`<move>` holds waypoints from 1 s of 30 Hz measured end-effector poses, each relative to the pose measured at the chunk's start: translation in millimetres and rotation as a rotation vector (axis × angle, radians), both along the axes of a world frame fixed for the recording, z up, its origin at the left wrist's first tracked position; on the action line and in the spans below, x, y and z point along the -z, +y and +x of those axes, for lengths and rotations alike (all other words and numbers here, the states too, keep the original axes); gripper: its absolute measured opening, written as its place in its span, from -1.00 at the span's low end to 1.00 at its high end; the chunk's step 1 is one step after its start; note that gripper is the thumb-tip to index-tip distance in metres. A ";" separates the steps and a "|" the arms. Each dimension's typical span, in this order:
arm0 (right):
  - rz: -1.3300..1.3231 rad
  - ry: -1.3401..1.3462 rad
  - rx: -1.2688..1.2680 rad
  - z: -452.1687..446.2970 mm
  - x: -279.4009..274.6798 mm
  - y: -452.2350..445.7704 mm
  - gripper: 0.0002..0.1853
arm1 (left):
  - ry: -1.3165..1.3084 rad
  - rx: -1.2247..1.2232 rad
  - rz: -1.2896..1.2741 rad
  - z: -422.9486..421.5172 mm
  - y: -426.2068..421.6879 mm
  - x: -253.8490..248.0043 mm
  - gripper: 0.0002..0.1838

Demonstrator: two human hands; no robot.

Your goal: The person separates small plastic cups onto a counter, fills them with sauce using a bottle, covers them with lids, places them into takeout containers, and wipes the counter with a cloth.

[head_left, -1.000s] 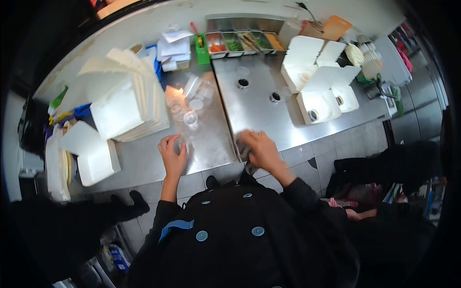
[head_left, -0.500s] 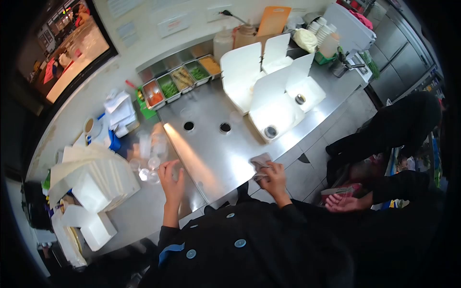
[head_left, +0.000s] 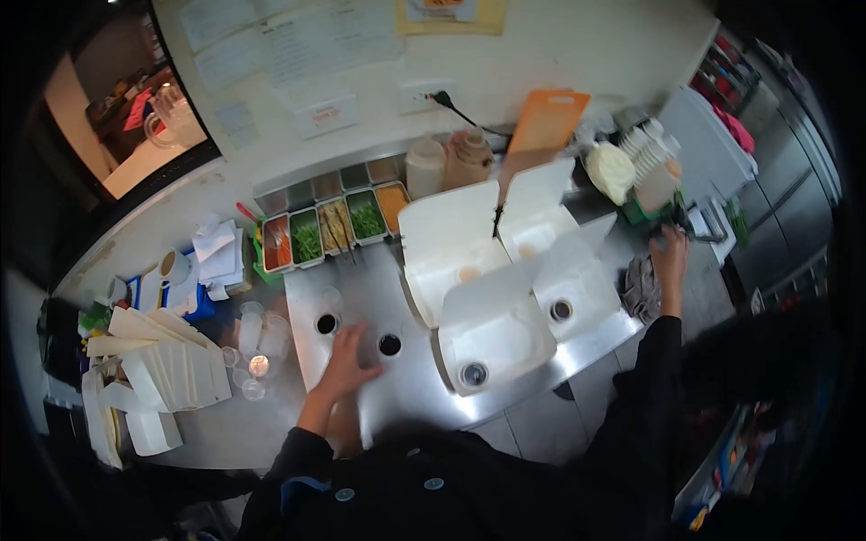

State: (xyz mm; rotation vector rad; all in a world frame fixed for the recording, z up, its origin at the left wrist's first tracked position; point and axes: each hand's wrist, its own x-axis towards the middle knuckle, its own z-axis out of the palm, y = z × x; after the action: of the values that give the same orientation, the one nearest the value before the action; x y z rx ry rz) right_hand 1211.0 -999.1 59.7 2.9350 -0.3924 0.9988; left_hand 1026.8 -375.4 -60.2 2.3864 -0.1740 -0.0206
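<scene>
Left grip [head_left: 343, 368] spread, empty, beside dark-filled cup [head_left: 390, 345]; right grip [head_left: 668, 260] outstretched, opening and hold unclear, near cloth [head_left: 640, 290]

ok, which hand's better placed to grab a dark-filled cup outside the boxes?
Left, probably: the left hand is close beside both of those dark-filled cups, spread and seemingly empty. The right hand is by the grey cloth, beyond the open white boxes.

Glossy metal counter [head_left: 406, 388], smooth matt boxes [head_left: 493, 316], wrinkled matt cloth [head_left: 640, 290]
</scene>
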 end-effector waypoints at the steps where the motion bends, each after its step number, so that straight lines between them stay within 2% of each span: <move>1: 0.033 -0.096 -0.189 23.3 -42.2 50.8 -0.51 | 0.024 0.018 0.009 2.1 -11.6 0.4 -0.03; 2: 0.316 -0.109 -0.512 53.5 -61.0 89.4 -0.44 | 0.049 0.040 0.019 3.8 -21.6 1.5 -0.01; 3: 0.549 0.016 -0.613 54.8 -86.4 160.9 -0.32 | 0.061 0.033 0.007 6.7 -27.9 7.8 0.00; 4: 0.444 0.104 -0.747 89.5 -68.1 189.2 -0.17 | 0.072 0.027 -0.005 9.5 -33.0 15.9 0.01; 6: 0.372 0.410 -0.787 105.8 -79.5 272.0 0.11 | -0.005 -0.042 0.009 12.5 -42.4 21.8 -0.12; 7: 0.455 0.450 -0.819 133.1 -52.1 286.5 0.15 | -0.076 -0.060 -0.017 12.5 -44.8 30.1 -0.17; 8: 0.412 0.499 -0.865 130.3 -59.7 306.6 -0.05 | -0.152 -0.089 -0.038 14.1 -45.1 42.0 -0.22; 9: 0.441 0.526 -0.907 139.0 -52.9 317.4 -0.11 | -0.179 -0.072 -0.061 14.5 -44.8 52.2 -0.25; 12: 0.917 0.525 -1.059 163.0 -24.8 332.9 -0.24 | -0.195 -0.090 -0.110 13.3 -45.2 54.3 -0.31; 13: 0.947 0.521 -1.052 160.7 -27.0 337.6 -0.26 | -0.211 -0.080 -0.132 12.7 -43.4 55.7 -0.32; 15: 0.746 0.501 -0.930 146.0 -44.2 339.2 -0.28 | -0.217 -0.072 -0.150 12.4 -38.9 53.6 -0.33; 18: 0.718 0.276 -0.867 159.7 -18.6 326.8 -0.32 | -0.249 -0.055 -0.187 13.9 -34.0 67.0 -0.36; 19: 0.756 0.255 -0.858 156.4 -26.9 327.4 -0.34 | -0.276 -0.070 -0.187 13.8 -33.3 69.6 -0.37; 21: 0.835 0.221 -0.834 141.8 -54.9 326.3 -0.36 | -0.297 -0.103 -0.206 7.7 -32.0 66.3 -0.39; 23: 0.824 0.007 -1.000 148.2 -74.5 311.4 -0.39 | -0.288 -0.129 -0.247 3.3 -26.9 50.2 -0.40; 25: 0.650 -0.123 -0.867 126.6 -127.6 302.3 -0.42 | -0.312 -0.142 -0.300 0.1 -21.7 33.1 -0.42; 27: 0.780 -0.204 -0.998 105.3 -180.0 289.9 -0.45 | -0.333 -0.150 -0.332 -3.7 -15.8 11.6 -0.43; 29: 0.732 -0.346 -1.075 64.0 -243.3 290.9 -0.41 | -0.355 -0.155 -0.350 -8.5 -13.1 -13.6 -0.44; 30: 0.791 -0.389 -1.152 56.9 -269.4 283.7 -0.41 | -0.366 -0.156 -0.355 -10.2 -12.4 -24.0 -0.44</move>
State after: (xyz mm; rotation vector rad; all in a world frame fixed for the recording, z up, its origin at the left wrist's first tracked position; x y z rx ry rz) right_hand 1267.9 -715.4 329.1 3.5646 1.4154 1.8195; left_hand 1016.6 -387.8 -36.1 2.0228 -0.1479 0.4832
